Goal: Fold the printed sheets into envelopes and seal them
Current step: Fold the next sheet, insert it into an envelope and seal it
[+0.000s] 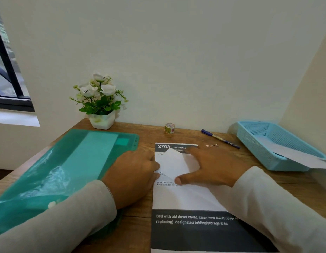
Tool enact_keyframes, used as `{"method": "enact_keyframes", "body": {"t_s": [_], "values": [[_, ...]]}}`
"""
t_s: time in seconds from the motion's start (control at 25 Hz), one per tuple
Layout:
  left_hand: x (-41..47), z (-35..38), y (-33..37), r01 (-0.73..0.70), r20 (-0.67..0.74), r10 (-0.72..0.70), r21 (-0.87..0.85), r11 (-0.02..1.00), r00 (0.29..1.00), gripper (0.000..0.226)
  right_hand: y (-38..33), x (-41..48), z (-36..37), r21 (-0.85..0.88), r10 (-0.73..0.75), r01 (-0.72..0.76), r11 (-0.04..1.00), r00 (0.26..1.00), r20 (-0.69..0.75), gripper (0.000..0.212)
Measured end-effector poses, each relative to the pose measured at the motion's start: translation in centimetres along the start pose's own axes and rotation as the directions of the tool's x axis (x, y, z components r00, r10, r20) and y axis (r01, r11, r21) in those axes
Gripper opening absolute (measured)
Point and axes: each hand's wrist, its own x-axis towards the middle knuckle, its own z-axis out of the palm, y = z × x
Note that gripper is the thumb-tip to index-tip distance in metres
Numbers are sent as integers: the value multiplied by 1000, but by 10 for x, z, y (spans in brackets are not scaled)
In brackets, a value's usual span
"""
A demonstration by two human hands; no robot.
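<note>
The white printed sheet with a dark header reading "2703 BEDROOM" and a dark band near its lower end (186, 199) lies flat on the brown wooden table (145, 136), directly in front of me, between my two hands. One upper portion of the sheet is folded inward, so a blank white triangular flap (175, 165) covers part of the printed text. My right hand (213, 167) rests spread on this flap: fingers extended toward the header, thumb pressing the lower point of the flap, nothing enclosed. My left hand (134, 172) sits at the left edge of the sheet with bent fingers, the tips meeting the paper edge; I cannot tell whether they pinch the edge or only press on it. A teal translucent plastic folder (76, 161) lies on the left, partly under my left forearm. At the far edge stand a white pot of artificial white flowers (102, 99) and a small roll of patterned tape (170, 128). A blue pen (220, 139) lies right of the tape. A light blue plastic mesh basket (279, 143) at the right holds a white paper (295, 154).
</note>
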Motion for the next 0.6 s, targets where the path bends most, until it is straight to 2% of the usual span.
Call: {"method": "enact_keyframes", "body": {"t_s": [0.12,0.2,0.28,0.4,0.44,0.52,0.6], "values": [[-1,0,3,19,-14,-18,24,1000,1000,48,6,-3,-2,41,41,-43,998,998,54,117],[-2,-1,2,58,-3,-58,-57,997,998,40,8,-3,-3,99,24,-30,995,998,61,115],[-2,-1,-2,113,-8,-117,-197,974,993,29,11,-2,-7,154,-3,-3,988,999,41,96],[-1,-1,-10,192,29,-195,-372,908,980,19,17,0,-8,223,-47,61,973,997,-68,41],[0,-1,-12,197,24,-208,-435,878,978,17,19,1,-8,275,-52,83,958,992,-118,31],[3,-6,-15,166,-29,-227,-592,788,974,19,20,5,-8,426,-78,182,886,965,-250,30],[2,-12,-16,88,-106,-255,-758,647,961,21,14,3,-12,577,-142,311,755,937,-319,33]]}}
